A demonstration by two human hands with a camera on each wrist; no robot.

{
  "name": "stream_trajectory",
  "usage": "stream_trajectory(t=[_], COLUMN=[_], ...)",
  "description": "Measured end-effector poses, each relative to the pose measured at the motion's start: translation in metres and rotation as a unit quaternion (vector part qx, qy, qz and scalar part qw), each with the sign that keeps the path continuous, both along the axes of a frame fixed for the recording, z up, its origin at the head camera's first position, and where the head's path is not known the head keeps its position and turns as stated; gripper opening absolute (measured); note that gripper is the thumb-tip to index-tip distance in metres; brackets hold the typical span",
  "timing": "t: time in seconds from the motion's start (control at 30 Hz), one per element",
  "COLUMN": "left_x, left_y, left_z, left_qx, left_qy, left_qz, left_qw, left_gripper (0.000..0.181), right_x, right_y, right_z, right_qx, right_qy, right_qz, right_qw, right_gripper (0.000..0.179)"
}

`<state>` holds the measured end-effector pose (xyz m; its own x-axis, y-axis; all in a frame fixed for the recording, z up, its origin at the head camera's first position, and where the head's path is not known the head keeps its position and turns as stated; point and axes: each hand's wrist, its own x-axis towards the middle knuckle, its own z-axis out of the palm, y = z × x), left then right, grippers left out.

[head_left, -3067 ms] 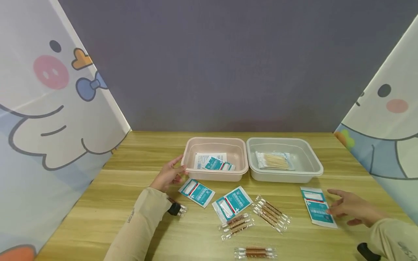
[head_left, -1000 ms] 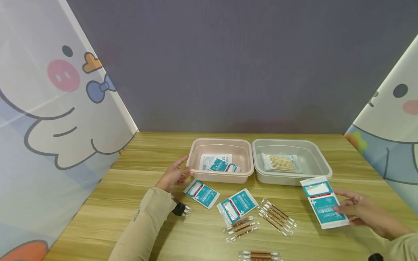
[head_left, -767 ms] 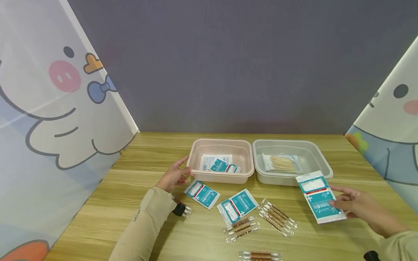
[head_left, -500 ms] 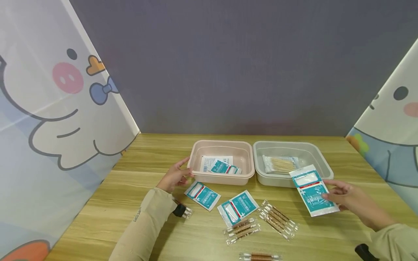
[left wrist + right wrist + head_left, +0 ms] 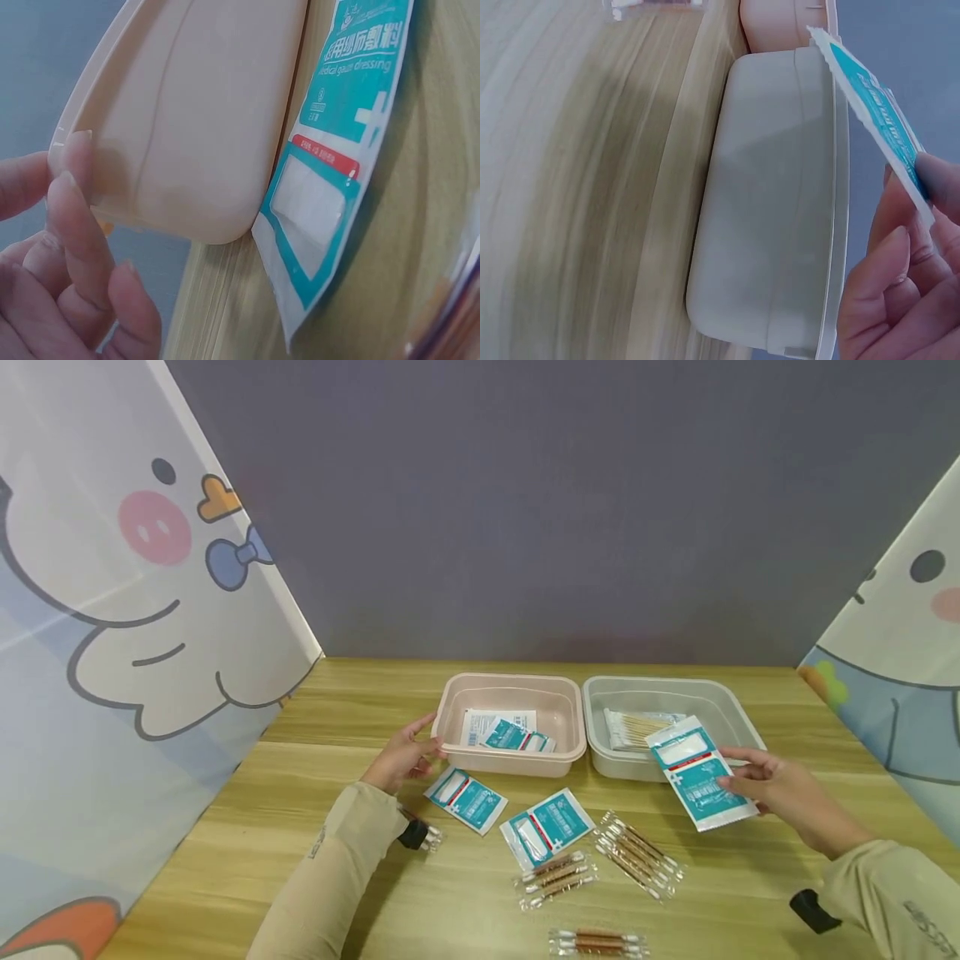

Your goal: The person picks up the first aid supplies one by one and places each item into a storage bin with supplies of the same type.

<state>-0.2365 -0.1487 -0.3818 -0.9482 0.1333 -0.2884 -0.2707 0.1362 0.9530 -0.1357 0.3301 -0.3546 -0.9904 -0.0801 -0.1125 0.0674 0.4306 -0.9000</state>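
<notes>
My right hand pinches a teal-and-white medical gauze dressing packet between thumb and fingers. The packet is raised and tilted over the front right of the grey plastic tub; the right wrist view shows the packet edge-on by the tub rim. With thumb and fingertip my left hand grips the rim at the left corner of the pink plastic tub. Inside the pink tub lie gauze packets. A pack of wooden-stick cotton swabs sits in the grey tub, partly hidden by the raised packet.
Two more gauze packets lie on the wooden table before the tubs. Wrapped brown-stemmed swabs are grouped nearby: one fan, one bundle, one set at the front. Others are partly hidden beneath my left wrist.
My right hand has taken the gauze packet off the table at the right, lifted it and carried it left to the grey tub. The left hand keeps its place on the pink tub.
</notes>
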Motion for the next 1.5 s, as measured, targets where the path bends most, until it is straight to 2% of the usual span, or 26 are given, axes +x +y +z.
stream_trajectory(t=[0.13, 0.2, 0.23, 0.5, 0.67, 1.03, 1.27, 1.5], left_x=[-0.001, -0.001, -0.001, 0.000, 0.003, 0.002, 0.007, 0.003], left_y=[0.001, 0.001, 0.001, 0.001, 0.001, 0.000, -0.002, 0.000], left_z=[0.002, 0.003, 0.002, 0.000, -0.001, -0.002, -0.001, -0.001], left_qx=[-0.003, -0.003, -0.002, -0.001, 0.002, 0.004, 0.024, 0.008], left_qy=[-0.002, -0.001, -0.001, 0.002, 0.009, 0.010, 0.033, 0.014], left_qz=[0.004, 0.008, 0.009, 0.004, -0.001, 0.005, -0.012, 0.000], left_qw=[1.0000, 1.0000, 1.0000, 1.0000, 1.0000, 0.9999, 0.9991, 0.9999], left_gripper=[0.057, 0.057, 0.057, 0.056, 0.056, 0.055, 0.057, 0.056], right_x=[-0.004, -0.006, -0.007, -0.015, -0.022, -0.039, -0.043, -0.051], right_y=[-0.004, -0.007, -0.009, -0.022, -0.033, -0.058, -0.070, -0.080], right_z=[0.005, 0.008, 0.009, 0.013, 0.014, 0.021, 0.020, 0.023], right_qx=[0.025, 0.045, 0.054, 0.049, 0.071, 0.086, 0.062, 0.071], right_qy=[0.008, 0.011, 0.014, 0.032, 0.043, 0.077, 0.078, 0.077], right_qz=[-0.001, -0.004, -0.005, -0.009, -0.010, 0.010, 0.014, 0.024], right_qw=[0.9996, 0.9989, 0.9985, 0.9982, 0.9965, 0.9933, 0.9950, 0.9942], right_gripper=[0.042, 0.060, 0.062, 0.058, 0.057, 0.055, 0.053, 0.051])
